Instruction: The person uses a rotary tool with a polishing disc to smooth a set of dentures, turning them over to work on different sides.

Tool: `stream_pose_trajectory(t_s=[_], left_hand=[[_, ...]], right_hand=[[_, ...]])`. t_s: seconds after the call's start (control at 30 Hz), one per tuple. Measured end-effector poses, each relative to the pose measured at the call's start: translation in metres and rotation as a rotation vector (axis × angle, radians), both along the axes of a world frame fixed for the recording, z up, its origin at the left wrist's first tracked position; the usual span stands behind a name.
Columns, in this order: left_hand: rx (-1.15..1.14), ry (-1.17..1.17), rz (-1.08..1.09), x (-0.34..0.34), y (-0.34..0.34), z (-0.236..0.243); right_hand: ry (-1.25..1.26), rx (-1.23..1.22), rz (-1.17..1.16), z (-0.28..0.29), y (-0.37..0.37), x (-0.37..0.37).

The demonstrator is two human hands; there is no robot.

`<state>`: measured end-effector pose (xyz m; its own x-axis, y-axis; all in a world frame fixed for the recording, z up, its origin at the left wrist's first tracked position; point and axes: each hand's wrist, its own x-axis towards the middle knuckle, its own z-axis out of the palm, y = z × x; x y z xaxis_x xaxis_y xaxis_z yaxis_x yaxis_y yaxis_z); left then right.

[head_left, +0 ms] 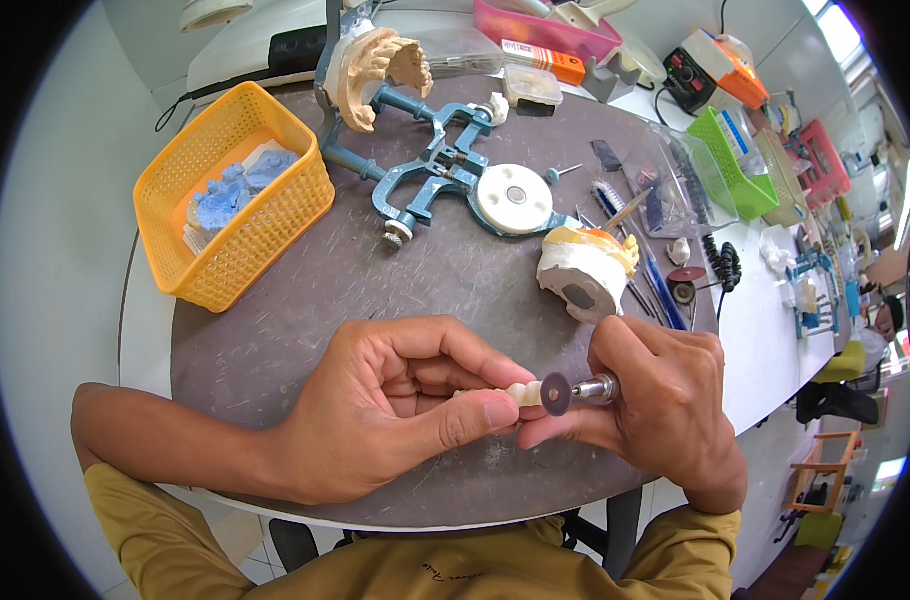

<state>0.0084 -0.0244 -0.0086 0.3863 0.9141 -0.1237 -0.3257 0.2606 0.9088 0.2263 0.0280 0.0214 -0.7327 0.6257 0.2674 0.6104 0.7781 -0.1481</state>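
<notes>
Between the thumb and fingers of my left hand [405, 400] is a small cream-coloured dental bridge [524, 393], its row of tooth shapes partly hidden by the fingertips. My right hand [655, 400] is closed round a metal rotary handpiece [597, 389]. A dark purple grinding disc [556, 394] on its tip stands right beside the bridge; I cannot tell whether they touch. Just beyond my right hand lies a white plaster dental model [572, 270] with orange and yellow on top. A blue-green articulator [440, 165] stands farther back, carrying a beige plaster jaw cast [360, 85].
A yellow basket [275, 235] with blue impression material [225, 195] stands at the left. Brushes and slim tools [665, 295] lie right of the model, near a clear plastic box [700, 190]. Behind are a pink tray [545, 40], a green basket [740, 180] and a black-and-orange device [690, 80].
</notes>
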Motion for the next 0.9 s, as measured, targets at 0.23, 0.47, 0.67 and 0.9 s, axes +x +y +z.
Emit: stream_pose_trajectory(t_s=[0.23,0.47,0.67,0.9], left_hand=[[0.005,-0.009,-0.003,-0.0007,-0.0003,-0.0005],[0.022,-0.033,0.011,-0.0001,-0.0014,-0.0011],[-0.009,-0.008,0.003,-0.0005,-0.0002,0.0024],[-0.002,-0.011,0.001,-0.0006,-0.0007,0.0018]], right_hand=[[0.000,0.006,0.004,0.0019,0.0004,-0.0005],[0.008,-0.008,0.007,0.0011,0.0010,0.0000],[0.008,-0.004,0.004,0.0010,0.0013,0.0003],[0.003,0.010,0.006,0.0029,0.0009,-0.0004]])
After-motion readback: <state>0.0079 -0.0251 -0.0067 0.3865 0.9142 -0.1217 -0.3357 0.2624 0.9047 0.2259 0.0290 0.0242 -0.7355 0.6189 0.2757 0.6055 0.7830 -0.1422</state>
